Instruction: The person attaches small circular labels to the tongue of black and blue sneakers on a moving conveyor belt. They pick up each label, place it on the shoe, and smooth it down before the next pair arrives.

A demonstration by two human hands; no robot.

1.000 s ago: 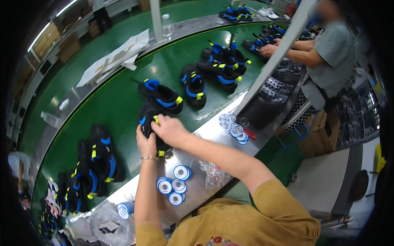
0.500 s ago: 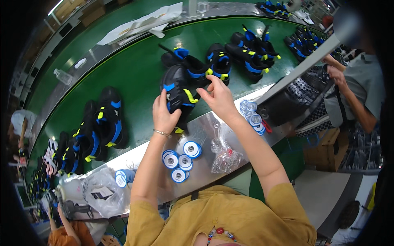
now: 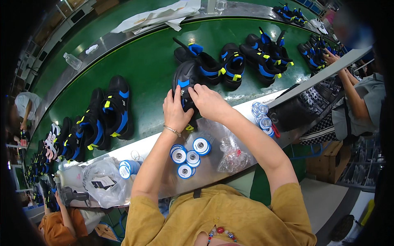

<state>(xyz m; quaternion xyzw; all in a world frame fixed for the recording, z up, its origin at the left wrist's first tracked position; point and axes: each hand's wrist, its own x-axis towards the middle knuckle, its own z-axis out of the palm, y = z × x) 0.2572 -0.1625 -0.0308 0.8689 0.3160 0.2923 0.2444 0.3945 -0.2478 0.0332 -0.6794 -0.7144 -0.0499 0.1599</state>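
Observation:
Both my hands are on a black shoe [image 3: 185, 74] with a blue patch, tilted at the near edge of the green belt [image 3: 150, 82]. My left hand [image 3: 177, 112] wraps round its near side, fingers on the upper. With bent fingers, my right hand [image 3: 208, 101] presses on the top of the shoe; whatever lies under those fingertips is hidden. Just beyond stands an open shoe [image 3: 201, 61] with its strap raised, and another black and blue shoe [image 3: 233, 65] beside it. Stacks of round white and blue tags [image 3: 192, 158] lie on the metal ledge nearest me.
A pair of shoes [image 3: 117, 107] stands left on the belt, more at right [image 3: 266, 57]. The ledge holds a clear plastic bag [image 3: 233, 153], a larger bag [image 3: 106, 184] and more tags [image 3: 261, 115]. Co-workers are at right [image 3: 361, 96] and lower left [image 3: 61, 221]. A metal post [image 3: 316, 76] slants at right.
My right hand has moved from beside the shoe's yellow loop onto the top of the shoe, its spread fingers now drawn in. The whole view has shifted slightly.

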